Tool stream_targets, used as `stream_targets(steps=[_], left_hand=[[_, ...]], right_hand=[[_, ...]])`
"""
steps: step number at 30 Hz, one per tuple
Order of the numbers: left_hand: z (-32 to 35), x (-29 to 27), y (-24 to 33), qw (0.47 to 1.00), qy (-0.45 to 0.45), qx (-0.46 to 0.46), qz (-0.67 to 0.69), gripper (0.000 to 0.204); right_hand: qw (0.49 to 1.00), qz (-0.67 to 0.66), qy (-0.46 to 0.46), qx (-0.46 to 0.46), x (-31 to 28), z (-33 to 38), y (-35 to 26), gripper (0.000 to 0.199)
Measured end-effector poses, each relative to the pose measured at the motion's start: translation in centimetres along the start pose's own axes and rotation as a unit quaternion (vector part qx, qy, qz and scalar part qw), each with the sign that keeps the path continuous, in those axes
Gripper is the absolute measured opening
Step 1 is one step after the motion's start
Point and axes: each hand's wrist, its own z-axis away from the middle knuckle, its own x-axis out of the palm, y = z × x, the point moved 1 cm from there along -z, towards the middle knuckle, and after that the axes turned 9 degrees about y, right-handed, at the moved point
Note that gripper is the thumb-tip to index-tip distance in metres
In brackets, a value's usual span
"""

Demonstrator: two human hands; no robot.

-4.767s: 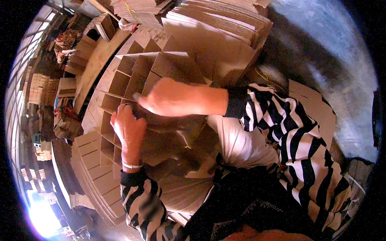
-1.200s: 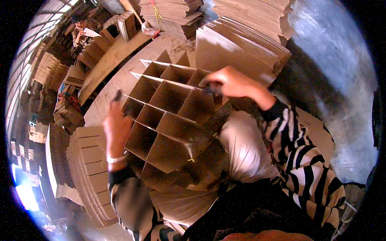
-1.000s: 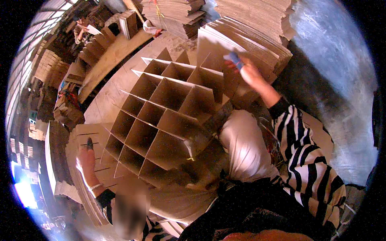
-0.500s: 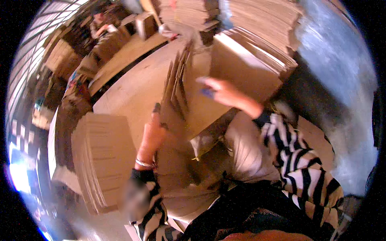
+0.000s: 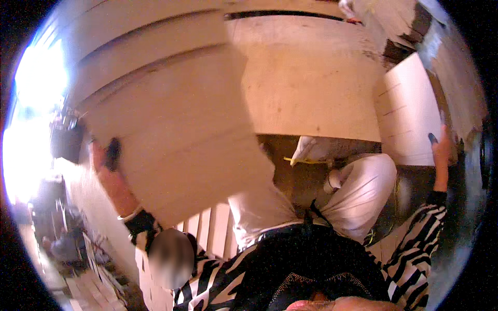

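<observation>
While the left hand [image 5: 106, 168] keeps a grip on the left edge of a broad, flattened cardboard piece [image 5: 171, 135], dark-nailed fingers curled over that edge at about nine o'clock, the board itself fills the upper left of the view and is blurred, tilted up in front of the person. Held by one edge only, so large a sheet could, I judge, sag, twist or slide out of the fingers, and it hides much of what lies beyond it, so its far corner might knock something unseen.

Over at three o'clock the right hand [image 5: 441, 150] rests against the right side of a pale cardboard sheet [image 5: 407, 111] standing on edge; whether its grip is clenched on the sheet or merely pressed to it I cannot tell. If only pressed, that sheet may tip over.

Between the arms, at six o'clock, are the person's light trousers [image 5: 358, 192] and striped sleeves [image 5: 415, 249]. Slats of stacked cardboard [image 5: 210, 233] show at seven o'clock, near enough for the lifted board's lower edge to catch on.
</observation>
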Motion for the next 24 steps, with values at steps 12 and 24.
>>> stream_targets(steps=[12,24], left_hand=[[4.4,-58.1,-9.6,0.779,0.148,0.117,-0.598,0.048],[21.5,-55.7,-34.1,0.791,0.377,-0.248,-0.413,0.042]], right_hand=[[0.981,-0.181,0.063,0.021,-5.9,-2.7,-4.3,0.05],[0.965,-0.215,0.14,-0.045,-14.7,-2.1,-21.0,0.047]])
